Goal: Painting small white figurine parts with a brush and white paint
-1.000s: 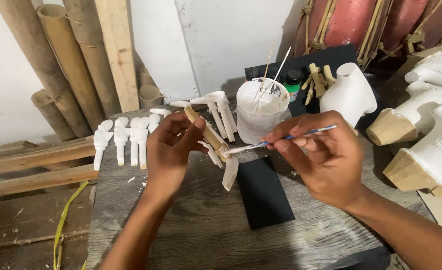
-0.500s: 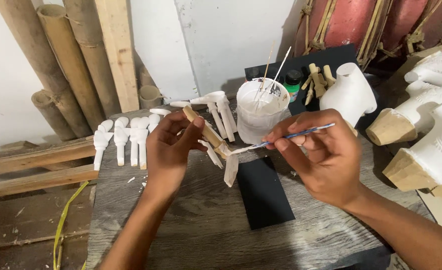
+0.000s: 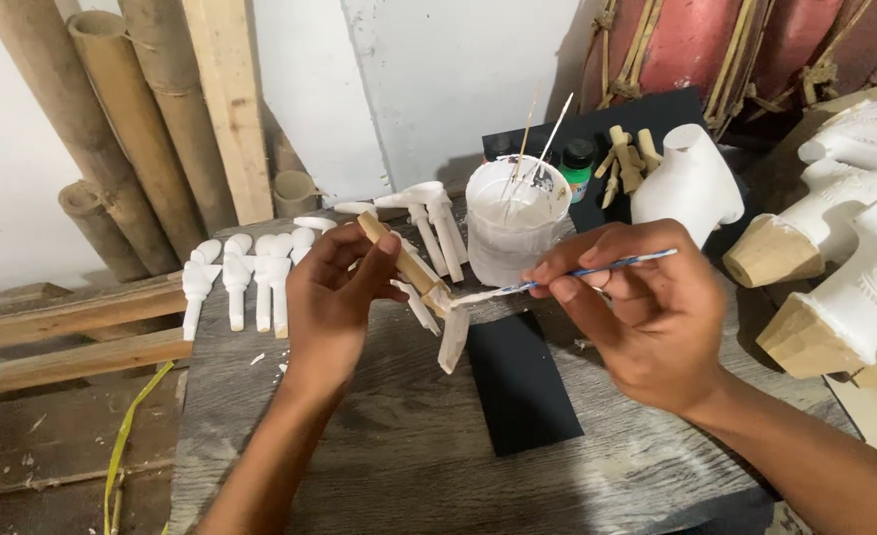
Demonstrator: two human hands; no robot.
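Wooden jointed piece [image 3: 414,272], part bare and part coated white, is held above the tabletop [image 3: 359,436] between the two hands. The left hand [image 3: 334,297] is closed around its upper, unpainted end, thumb and fingers pinching the stick so that the lower limb hangs down tilted toward the right hand. The right hand [image 3: 647,307] is closed on a thin paintbrush [image 3: 597,269] in a pen grip; the white-loaded tip touches the piece at its joint.

Step in hand, as judged from the white coverage: coating the middle section, with the lower limb already white and the upper end still bare wood. The next move would call for a steady left-hand grip and a light stroke along the joint, keeping wet paint clear of the left fingers.

Just beyond the right hand stands a white paint tub [image 3: 515,223] holding two thin sticks. Beyond the left hand, a row of white-coated small pieces [image 3: 245,272] lies on the tabletop. A black sheet [image 3: 518,381] lies below the hands. Well to the right of the right hand sit large carved figures [image 3: 855,287], white above bare wood bases.

The exact contact point of the bristles is hard to make out. The carved figures are cut off at the frame edge, and their full form cannot be told.
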